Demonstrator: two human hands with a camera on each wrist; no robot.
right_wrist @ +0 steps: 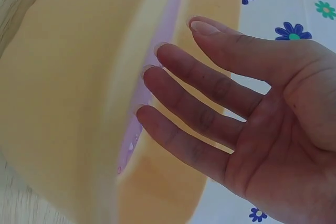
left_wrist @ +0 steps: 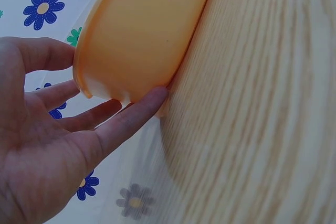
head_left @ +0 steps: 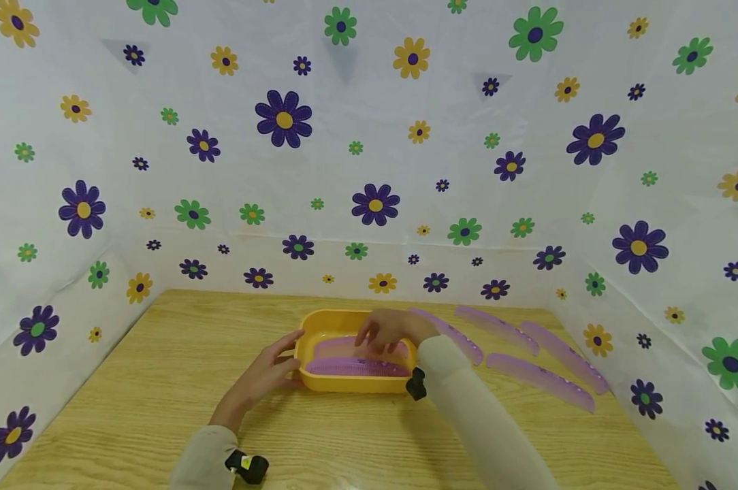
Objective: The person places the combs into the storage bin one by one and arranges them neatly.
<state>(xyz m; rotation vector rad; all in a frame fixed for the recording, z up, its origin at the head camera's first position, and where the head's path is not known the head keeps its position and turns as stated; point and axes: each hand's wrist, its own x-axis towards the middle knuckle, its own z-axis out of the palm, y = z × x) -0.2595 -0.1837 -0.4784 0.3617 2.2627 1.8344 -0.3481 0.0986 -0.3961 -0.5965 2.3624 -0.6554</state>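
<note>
A yellow plastic tub (head_left: 357, 384) sits on the table with purple combs (head_left: 353, 368) lying inside it. My left hand (head_left: 265, 371) is at the tub's left end. In the left wrist view its extended fingers (left_wrist: 50, 55) touch the outer wall and rim, one digit low near the tabletop. Over the tub's right half hovers my right hand (head_left: 393, 330), fingers loosely bent and pointing down. Nothing shows between its fingers in the right wrist view, where the fingertips overlap a purple comb (right_wrist: 157, 45). This hand hides part of the combs in the head view.
Several more purple combs (head_left: 540, 381) lie slanted on the wooden table (head_left: 222, 340) to the right of the tub, close to my right forearm. A white flower-print sheet (head_left: 369, 163) walls in the back and both sides.
</note>
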